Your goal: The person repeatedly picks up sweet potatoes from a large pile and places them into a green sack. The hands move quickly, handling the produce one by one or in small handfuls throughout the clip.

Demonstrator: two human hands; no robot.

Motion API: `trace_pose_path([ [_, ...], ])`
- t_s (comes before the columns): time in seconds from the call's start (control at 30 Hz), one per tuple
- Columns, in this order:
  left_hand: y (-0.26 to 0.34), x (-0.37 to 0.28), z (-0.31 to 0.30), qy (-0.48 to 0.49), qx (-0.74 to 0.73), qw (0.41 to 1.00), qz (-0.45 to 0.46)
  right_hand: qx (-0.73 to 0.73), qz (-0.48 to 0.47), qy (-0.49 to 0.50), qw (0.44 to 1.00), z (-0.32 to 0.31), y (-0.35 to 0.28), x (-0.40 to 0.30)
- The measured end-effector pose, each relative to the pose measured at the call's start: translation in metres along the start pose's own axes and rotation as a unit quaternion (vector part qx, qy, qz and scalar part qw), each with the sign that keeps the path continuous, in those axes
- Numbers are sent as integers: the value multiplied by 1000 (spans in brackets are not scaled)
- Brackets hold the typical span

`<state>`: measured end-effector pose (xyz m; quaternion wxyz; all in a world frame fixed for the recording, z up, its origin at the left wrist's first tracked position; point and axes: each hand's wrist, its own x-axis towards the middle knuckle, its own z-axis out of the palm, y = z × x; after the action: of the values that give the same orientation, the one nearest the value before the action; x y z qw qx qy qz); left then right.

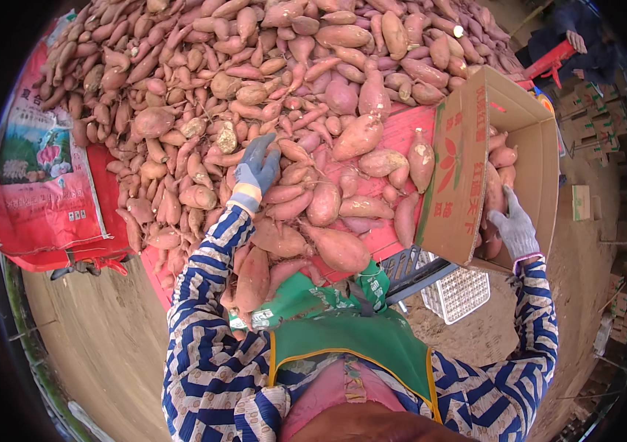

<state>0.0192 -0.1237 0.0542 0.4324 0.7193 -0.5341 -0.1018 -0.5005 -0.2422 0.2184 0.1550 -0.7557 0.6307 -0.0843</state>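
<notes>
A large pile of sweet potatoes covers the red work surface. My left hand, in a grey-blue coated glove, rests on the pile with its fingers somewhat spread; whether it grips a root is hard to see. At the right stands an open cardboard box, tilted, with several sweet potatoes inside. My right hand, in a pale knit glove, reaches into the box and lies against these roots, its fingertips partly hidden. Larger sweet potatoes lie near my green apron.
Red printed sacks hang at the left. Beneath the box is a white plastic crate beside a dark metal frame. Another person's hand is by a red bar at the upper right. Stacked cartons stand beyond.
</notes>
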Motion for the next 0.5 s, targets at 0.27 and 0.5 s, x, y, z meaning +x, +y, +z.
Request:
trace_pose_path([
  [0.27,-128,4,-42,9,355,935,-16,128,-253,15,959,32,-156,118],
  [0.5,-133,8,-30,91,284,954,-29,-18,-586,137,799,196,-374,275],
])
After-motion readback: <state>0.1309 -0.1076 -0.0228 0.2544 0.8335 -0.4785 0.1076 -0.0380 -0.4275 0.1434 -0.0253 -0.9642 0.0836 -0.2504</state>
